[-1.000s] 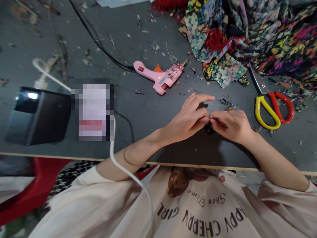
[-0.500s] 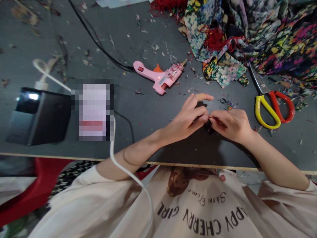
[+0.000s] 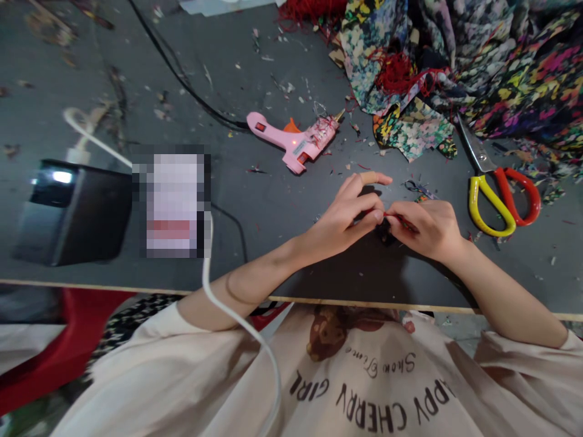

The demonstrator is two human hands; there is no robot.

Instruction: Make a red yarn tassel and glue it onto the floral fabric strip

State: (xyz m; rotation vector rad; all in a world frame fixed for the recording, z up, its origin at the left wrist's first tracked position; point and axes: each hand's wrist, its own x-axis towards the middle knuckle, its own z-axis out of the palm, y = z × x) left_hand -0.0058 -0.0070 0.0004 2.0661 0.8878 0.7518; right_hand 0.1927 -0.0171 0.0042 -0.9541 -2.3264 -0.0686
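Note:
My left hand [image 3: 348,215] pinches with thumb and bent fingers at a thin red cord [image 3: 385,213], its index finger stretched out with a tan band round it. Fingertip to fingertip with it, my right hand [image 3: 428,227] is closed on the same red cord. A small dark piece [image 3: 385,233] shows just below the fingertips, mostly hidden by them. Above the left hand lies a pink glue gun [image 3: 298,142] with red threads round its front. Scissors [image 3: 489,182] with one yellow and one red handle lie right of the right hand.
Floral fabric [image 3: 510,73] and tangled red thread [image 3: 396,73] fill the upper right. A black box-shaped device [image 3: 86,212] and a blurred-out phone-like object [image 3: 175,194] stand at left. A white cable [image 3: 237,315] crosses my left arm. Scraps litter the grey table [image 3: 282,267].
A short bit of red cord now shows between my fingertips, and more of the dark piece is visible below them. Both hands have barely moved.

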